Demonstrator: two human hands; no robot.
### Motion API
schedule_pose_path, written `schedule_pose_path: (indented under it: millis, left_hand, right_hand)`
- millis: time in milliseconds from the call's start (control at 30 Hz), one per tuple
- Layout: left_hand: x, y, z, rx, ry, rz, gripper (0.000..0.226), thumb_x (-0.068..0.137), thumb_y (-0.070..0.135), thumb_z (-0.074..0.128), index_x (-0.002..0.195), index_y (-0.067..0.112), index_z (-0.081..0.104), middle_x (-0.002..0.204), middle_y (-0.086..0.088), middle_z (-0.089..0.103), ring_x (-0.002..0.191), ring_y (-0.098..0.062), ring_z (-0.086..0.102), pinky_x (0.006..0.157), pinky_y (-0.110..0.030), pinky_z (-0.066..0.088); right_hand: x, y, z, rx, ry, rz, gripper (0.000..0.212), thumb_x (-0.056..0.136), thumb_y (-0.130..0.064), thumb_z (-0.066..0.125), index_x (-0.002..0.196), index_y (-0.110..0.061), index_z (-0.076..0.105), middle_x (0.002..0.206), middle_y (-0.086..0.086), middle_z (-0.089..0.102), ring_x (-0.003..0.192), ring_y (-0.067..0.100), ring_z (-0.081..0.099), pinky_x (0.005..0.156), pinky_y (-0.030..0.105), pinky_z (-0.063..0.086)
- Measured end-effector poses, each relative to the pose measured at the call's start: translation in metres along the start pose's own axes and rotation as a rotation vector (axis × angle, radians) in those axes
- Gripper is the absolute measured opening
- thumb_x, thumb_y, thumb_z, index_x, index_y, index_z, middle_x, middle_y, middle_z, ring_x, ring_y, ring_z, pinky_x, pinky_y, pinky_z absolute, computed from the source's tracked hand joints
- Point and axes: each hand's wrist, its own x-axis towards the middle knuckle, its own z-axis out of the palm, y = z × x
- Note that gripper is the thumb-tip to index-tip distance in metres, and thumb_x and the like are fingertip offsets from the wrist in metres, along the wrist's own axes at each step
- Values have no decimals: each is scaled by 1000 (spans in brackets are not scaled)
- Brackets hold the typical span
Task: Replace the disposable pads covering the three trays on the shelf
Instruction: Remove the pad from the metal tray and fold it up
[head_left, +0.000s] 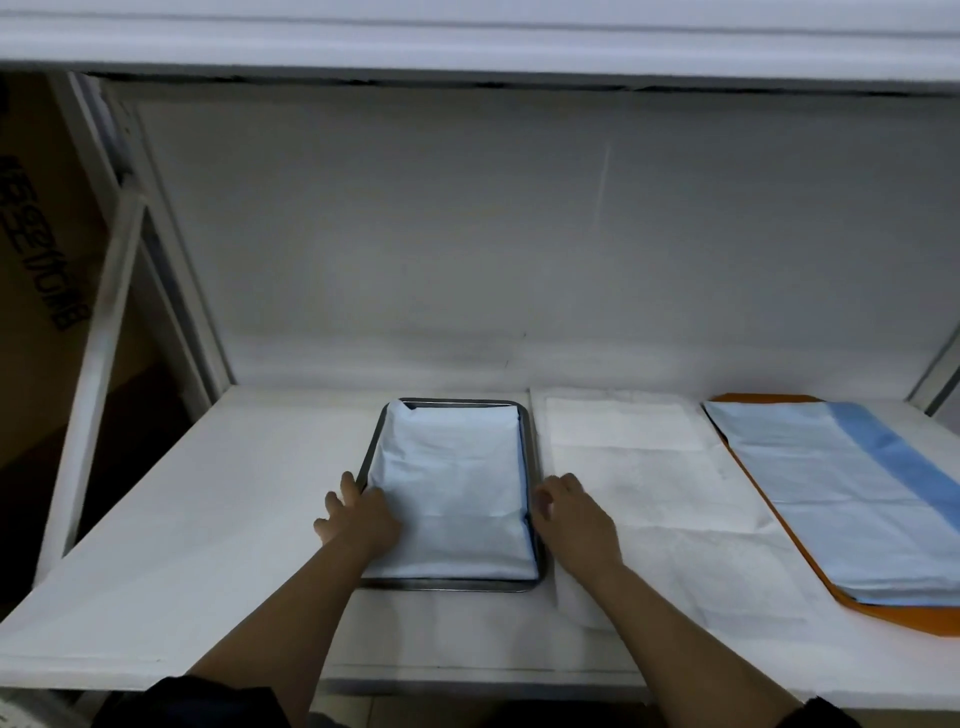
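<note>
Flanking the padded tray (534, 431), left hand (363, 512) and right hand (571, 514) at its edges

1. A brown cardboard box (36, 218) with dark printed lettering stands at the far left, beyond the white frame post (98, 374).
2. An orange sheet (810, 571) lies at the right.

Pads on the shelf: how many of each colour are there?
Pale blue pad in the metal tray: 1
White pad lying flat beside the tray: 1
Pale blue pad with a darker blue stripe, on the orange sheet: 1
Total: 3
</note>
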Motion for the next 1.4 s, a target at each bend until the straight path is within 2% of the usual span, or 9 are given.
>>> schedule_pose_path:
  millis: [200,467,667,800,967,1067,1200,1300,1400]
  left_hand:
    - [-11,5,-4,152,-50,179,47,91,42,45,134,25,45,150,-7,20,141,-24,17,113,-41,20]
    - [-21,1,-5,95,-124,139,53,90,45,45,138,24,39,149,-5,24,139,-26,23,112,-41,21]
    - [-22,0,-12,-70,53,-45,54,93,50,37,137,18,35,137,-7,34,125,-28,39,98,-39,35]
    - [-14,-3,-25,-252,83,-177,56,95,54,30,131,11,38,133,-12,44,122,-32,45,97,-39,36]
    - [0,-18,-31,-496,52,-244,59,92,49,39,128,3,43,125,-17,55,114,-35,53,94,-38,42]
    - [2,-24,-31,-693,-11,-243,55,87,49,44,114,4,58,115,-15,59,104,-35,57,93,-39,48]
    - [1,-21,-33,-1006,-76,-262,32,85,33,61,98,4,56,102,-12,54,91,-30,53,76,-35,45]
    - [-3,-20,-38,-1064,-89,-242,34,80,27,69,98,0,58,98,-14,57,84,-29,55,73,-34,46]
    - [-6,-19,-45,-1075,-77,-180,27,68,27,70,75,7,54,83,-11,53,73,-25,50,67,-30,42]
  right_hand:
    - [-14,-28,1,-78,-376,-431,39,82,-45,67,114,-24,63,111,-3,56,105,13,46,80,23,34]
    - [-17,-19,6,-233,-178,-527,23,94,-25,51,100,-9,67,100,10,64,94,27,58,72,32,40]
    - [-5,-29,12,183,-58,-86,15,95,-28,50,85,-21,58,91,3,61,91,20,54,72,30,45]
    - [2,-35,2,503,-107,70,15,92,-21,56,78,-23,57,83,-8,58,82,11,55,65,12,37]
    - [7,-39,2,761,-79,238,5,89,-18,60,88,-18,66,88,-6,63,90,17,60,85,31,50]
    - [8,-43,3,811,-26,284,7,88,-16,62,87,-20,67,91,-7,65,95,16,61,88,33,50]
    - [9,-43,-1,803,-2,255,8,90,-18,60,95,-20,65,102,-8,63,102,10,57,85,21,40]
    - [10,-39,-1,648,-74,258,18,93,-26,55,111,-26,57,109,-11,56,110,13,54,97,31,41]
    - [10,-36,-1,673,-108,296,36,94,-23,53,129,-19,46,113,-1,56,112,20,53,100,35,41]
